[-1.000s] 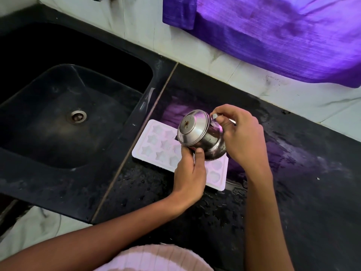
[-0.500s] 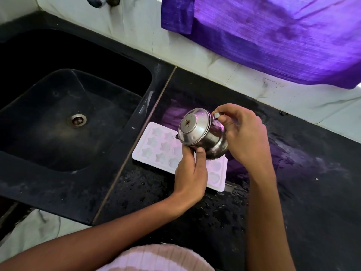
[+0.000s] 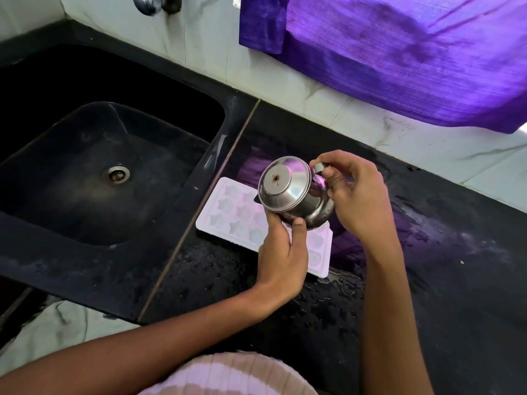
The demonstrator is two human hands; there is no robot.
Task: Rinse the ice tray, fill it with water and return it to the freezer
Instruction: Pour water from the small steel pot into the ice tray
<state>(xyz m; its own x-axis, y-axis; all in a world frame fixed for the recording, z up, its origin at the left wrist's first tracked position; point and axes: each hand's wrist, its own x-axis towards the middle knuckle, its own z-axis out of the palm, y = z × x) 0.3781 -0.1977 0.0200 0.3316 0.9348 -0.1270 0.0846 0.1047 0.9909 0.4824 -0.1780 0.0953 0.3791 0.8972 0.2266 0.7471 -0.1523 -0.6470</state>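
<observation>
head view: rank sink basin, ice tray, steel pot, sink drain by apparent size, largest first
1. sink basin
2. ice tray, partly hidden by the pot and left hand
3. steel pot, held nearer the camera, so its gap to the tray is unsure
4. sink drain

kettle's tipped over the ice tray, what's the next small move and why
Probably keep the steel kettle tilted and slide its pour along the ice tray toward the cells that look unfilled. The right hand holds the handle, the left hand steadies the body from below, and the tray lies flat on the wet counter beside the sink. How full the cells are is hard to tell.
</observation>
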